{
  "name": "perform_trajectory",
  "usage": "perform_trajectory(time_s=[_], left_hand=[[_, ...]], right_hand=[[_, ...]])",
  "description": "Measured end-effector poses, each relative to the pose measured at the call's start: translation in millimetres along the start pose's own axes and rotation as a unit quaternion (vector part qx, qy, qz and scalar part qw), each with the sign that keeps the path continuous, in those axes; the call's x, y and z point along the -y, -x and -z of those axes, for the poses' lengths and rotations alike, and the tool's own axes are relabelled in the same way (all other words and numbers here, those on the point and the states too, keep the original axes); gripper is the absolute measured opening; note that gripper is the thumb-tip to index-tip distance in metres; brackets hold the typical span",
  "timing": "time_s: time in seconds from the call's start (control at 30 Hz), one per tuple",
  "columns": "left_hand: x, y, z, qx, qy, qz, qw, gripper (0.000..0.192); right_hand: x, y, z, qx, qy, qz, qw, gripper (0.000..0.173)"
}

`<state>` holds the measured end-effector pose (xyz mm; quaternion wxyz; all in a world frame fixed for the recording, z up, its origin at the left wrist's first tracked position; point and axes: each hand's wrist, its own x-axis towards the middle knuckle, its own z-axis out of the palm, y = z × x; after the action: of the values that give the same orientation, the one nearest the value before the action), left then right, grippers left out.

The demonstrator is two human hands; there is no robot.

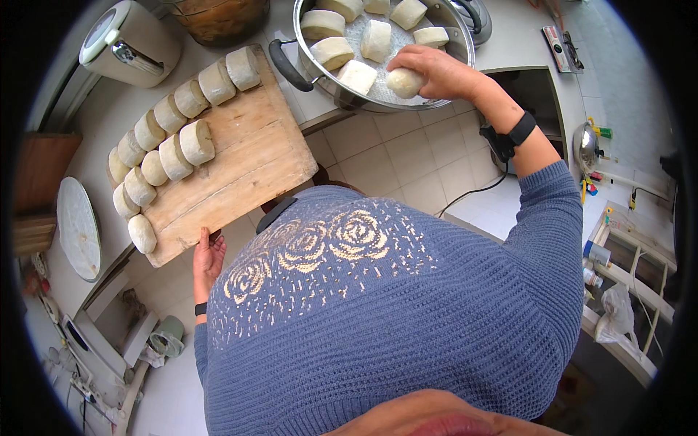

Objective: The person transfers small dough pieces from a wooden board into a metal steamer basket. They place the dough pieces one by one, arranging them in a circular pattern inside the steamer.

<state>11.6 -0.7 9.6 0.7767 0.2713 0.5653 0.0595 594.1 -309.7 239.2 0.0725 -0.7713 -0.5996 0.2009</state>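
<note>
My right hand [444,72] grips a rounded piece of dough [405,83] over the near right part of a wide steel steamer pot [299,34]. Inside that pot, several cut dough buns [376,41] stand spaced apart on a whitish liner. Along its near edge, a wooden board [245,158] is held by my left hand [209,256], thumb at the rim and fingers partly hidden underneath. Two rows of floury dough pieces [189,98] line the board's far left side. A single oval piece [142,233] lies at the near left corner.
Beyond the board stand a white lidded appliance [133,52] and a dark glass bowl [218,22]. The pot's black side handle [289,65] juts toward the board. A round whitish lid or tray [79,229] sits at left. A dark cable [474,191] hangs below my right forearm.
</note>
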Motion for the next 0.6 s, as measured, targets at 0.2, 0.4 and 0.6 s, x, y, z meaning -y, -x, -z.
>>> perform_trajectory(time_s=[0.2, 0.4, 0.6], left_hand=[[0, 7, -7, -0.019, 0.004, -0.01, 1.0, 0.04], [4, 5, -7, -0.019, 0.01, -0.024, 0.999, 0.04], [9, -2, -1, -0.027, 0.026, -0.027, 0.999, 0.039]], right_hand=[[-26, -9, -26, 0.042, -0.027, 0.089, 0.995, 0.049], [-27, -12, -33, 0.057, 0.026, 0.145, 0.987, 0.052], [-28, -7, -24, 0.077, -0.004, 0.056, 0.995, 0.06]])
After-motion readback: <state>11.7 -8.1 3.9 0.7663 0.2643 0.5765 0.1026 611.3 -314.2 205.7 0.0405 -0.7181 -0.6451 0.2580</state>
